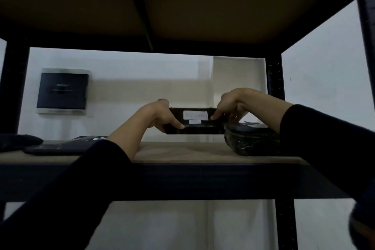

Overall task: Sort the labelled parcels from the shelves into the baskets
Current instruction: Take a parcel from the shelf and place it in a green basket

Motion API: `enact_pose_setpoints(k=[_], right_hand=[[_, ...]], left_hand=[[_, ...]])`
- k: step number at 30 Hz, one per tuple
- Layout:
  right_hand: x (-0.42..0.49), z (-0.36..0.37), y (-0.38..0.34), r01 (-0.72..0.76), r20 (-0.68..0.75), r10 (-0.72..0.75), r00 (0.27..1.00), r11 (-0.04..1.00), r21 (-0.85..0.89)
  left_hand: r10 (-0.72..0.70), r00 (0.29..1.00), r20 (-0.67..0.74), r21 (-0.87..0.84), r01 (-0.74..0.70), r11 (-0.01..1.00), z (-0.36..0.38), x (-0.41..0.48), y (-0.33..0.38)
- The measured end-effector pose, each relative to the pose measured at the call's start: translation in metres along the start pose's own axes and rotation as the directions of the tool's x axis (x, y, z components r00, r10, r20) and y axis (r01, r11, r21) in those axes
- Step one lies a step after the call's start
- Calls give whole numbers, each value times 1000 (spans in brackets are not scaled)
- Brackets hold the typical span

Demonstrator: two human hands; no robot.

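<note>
— What lies on the tan wooden shelf board (pixel 182 153)?

— A bulky black plastic-wrapped parcel (pixel 251 141) just below the right wrist, and a flat dark parcel (pixel 60 146) well out beyond the left forearm.

— And the hands?

— Between them is a black rectangular parcel with two white paper labels (pixel 194 127), the writing blurred. The left hand (pixel 160 115) grips its left end and the right hand (pixel 233 105) its right end, with fingers curled and forefingers on its front.

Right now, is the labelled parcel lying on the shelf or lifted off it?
Lifted. The left hand and right hand grip the parcel at its ends, and a pale gap shows between it and the shelf.
</note>
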State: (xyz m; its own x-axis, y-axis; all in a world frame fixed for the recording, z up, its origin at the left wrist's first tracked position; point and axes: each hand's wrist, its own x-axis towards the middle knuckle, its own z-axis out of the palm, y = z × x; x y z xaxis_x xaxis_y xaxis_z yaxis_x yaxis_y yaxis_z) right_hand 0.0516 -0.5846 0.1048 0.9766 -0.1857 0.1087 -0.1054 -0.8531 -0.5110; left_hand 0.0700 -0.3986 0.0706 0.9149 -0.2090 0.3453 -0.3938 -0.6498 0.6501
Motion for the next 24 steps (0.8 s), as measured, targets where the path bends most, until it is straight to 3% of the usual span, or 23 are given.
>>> enact_pose_setpoints(k=[6,9,13,17,24], right_hand=[[-21,-25,4,231,-201,-203,958,965,126],[-30,-32,10,334,-288,-281,915,930,156],[-54,-24,21,526,-472,-384,793,823,214],[-83,-12,31,624,-556,-448,701,762,173],[-124,-3,47,679,-509,-462,726,601,422]], left_hand=[[212,937,-277,-27,-228,973,-2,-9,6],[332,852,-405,5,-362,932,-4,-22,9],[474,692,-545,88,-515,853,-8,-43,10],[571,590,-570,153,-607,780,-12,-60,7],[628,582,-516,175,-646,743,-9,-89,-1]])
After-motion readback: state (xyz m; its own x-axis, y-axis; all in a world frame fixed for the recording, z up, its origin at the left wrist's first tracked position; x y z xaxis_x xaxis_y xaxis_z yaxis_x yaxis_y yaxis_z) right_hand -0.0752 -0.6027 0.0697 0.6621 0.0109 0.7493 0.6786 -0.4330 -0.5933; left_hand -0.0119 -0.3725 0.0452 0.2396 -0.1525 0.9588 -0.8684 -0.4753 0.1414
